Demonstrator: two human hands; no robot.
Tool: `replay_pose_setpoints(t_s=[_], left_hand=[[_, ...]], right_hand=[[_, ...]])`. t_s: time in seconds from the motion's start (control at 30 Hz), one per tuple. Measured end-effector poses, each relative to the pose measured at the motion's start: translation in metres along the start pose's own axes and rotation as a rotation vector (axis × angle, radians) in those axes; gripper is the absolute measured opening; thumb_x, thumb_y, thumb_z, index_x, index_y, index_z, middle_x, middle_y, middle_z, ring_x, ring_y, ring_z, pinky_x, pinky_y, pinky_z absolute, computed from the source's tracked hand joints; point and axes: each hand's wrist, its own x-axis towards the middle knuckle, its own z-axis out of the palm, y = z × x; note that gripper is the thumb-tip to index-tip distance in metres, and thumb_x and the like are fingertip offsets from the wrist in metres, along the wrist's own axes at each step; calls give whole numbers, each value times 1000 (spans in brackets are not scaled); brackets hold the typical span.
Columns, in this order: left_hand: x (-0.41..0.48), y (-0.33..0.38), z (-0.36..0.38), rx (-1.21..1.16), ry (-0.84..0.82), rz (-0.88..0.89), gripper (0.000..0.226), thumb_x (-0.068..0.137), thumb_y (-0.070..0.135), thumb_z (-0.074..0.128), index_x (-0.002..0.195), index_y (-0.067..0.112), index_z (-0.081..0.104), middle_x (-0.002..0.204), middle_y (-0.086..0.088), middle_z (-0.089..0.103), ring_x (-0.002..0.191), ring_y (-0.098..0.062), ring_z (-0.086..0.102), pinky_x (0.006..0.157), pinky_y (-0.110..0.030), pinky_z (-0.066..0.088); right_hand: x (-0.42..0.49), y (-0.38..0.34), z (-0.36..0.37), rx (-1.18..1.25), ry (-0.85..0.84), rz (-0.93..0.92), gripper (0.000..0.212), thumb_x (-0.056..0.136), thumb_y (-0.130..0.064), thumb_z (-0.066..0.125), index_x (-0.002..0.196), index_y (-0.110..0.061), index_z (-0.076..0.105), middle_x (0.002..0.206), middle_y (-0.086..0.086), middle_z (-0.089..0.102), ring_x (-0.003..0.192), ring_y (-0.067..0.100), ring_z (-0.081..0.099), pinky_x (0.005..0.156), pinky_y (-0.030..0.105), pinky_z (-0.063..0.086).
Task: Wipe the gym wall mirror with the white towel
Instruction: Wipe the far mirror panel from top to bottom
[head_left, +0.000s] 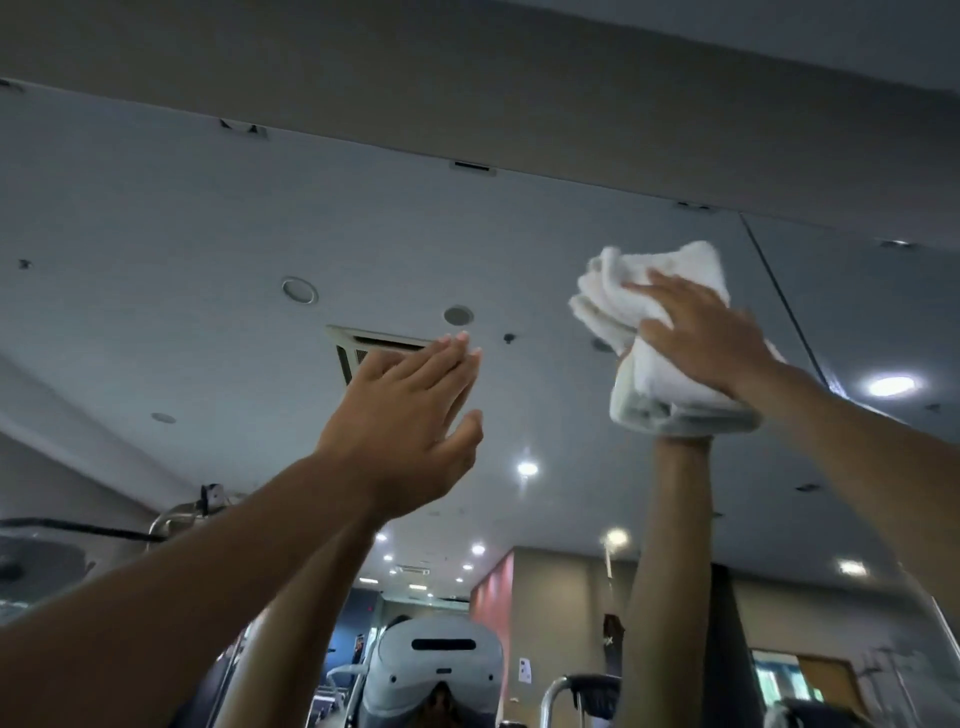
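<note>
Head view: the white towel (649, 379) is pressed against the mirror (208, 234) under the right hand (711, 338), whose fingers are spread and straight. Beside it, the left hand (410, 415) is held flat at the glass, holding nothing. Because the towel is pressed rather than gripped, it could be dropped, and smears could be left by the bare left hand.

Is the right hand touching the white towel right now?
Touching. The head view shows the right hand lying flat on the white towel, with its fingers spread straight across the folds and no gap between palm and cloth.
</note>
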Motion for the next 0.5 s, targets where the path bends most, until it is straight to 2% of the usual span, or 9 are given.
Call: replay_pose_setpoints(t_s=[0.07, 0.13, 0.17, 0.27, 0.33, 0.4, 0.47, 0.5], left_hand=[[-2, 0, 1, -20, 4, -71, 85, 85, 58, 1, 160, 23, 17, 169, 2, 6, 154, -9, 2, 120, -34, 5], [-1, -3, 1, -63, 20, -204, 90, 81, 60, -6, 160, 20, 9, 169, -1, -4, 154, -12, -8, 124, -38, 0], [-1, -4, 2, -74, 29, -257, 92, 80, 61, -8, 160, 18, 7, 169, -3, -4, 154, -14, -9, 125, -39, 0], [-2, -7, 1, -32, 19, -285, 98, 75, 62, -10, 161, 18, 8, 169, -4, 1, 155, -17, -3, 124, -37, 6], [-3, -13, -3, -9, -1, -237, 101, 73, 65, -9, 161, 18, 9, 169, -3, 3, 155, -16, 1, 122, -36, 11], [-5, -27, -9, 19, -21, -152, 99, 75, 67, -6, 161, 19, 10, 169, -2, 6, 155, -15, 4, 120, -34, 15], [-7, -43, -13, 51, -62, -66, 96, 77, 67, -4, 161, 20, 7, 169, -1, 3, 155, -13, 2, 120, -33, 15], [-10, -50, -13, 48, -83, -33, 95, 78, 66, -4, 161, 20, 5, 169, 0, 1, 155, -12, 0, 121, -33, 13]], right_hand=[[28, -22, 9, -71, 120, 292, 53, 91, -45, 31, 140, -34, 49, 145, 2, 49, 135, 30, 41, 108, 61, 30], [55, -72, 21, -113, 166, 421, 51, 93, -42, 32, 139, -25, 48, 142, 6, 48, 133, 30, 42, 108, 57, 31], [65, -96, 26, -106, 143, 382, 51, 96, -43, 31, 142, -25, 44, 148, 6, 43, 137, 29, 37, 109, 57, 28], [63, -151, 38, -102, 46, 43, 52, 101, -42, 31, 152, -31, 33, 164, -3, 23, 150, 20, 20, 114, 55, 16], [39, -153, 33, -46, 17, -172, 51, 100, -42, 35, 151, -34, 35, 165, -8, 23, 151, 14, 19, 115, 52, 15], [13, -137, 27, 40, 4, -345, 57, 93, -52, 33, 147, -37, 43, 162, -11, 29, 150, 11, 22, 115, 49, 17], [11, -113, 20, 46, -5, -347, 65, 86, -59, 28, 145, -39, 47, 160, -11, 34, 148, 14, 28, 115, 52, 21], [20, -104, 19, 24, 16, -254, 63, 87, -57, 29, 145, -39, 47, 159, -10, 35, 147, 17, 30, 114, 55, 23]])
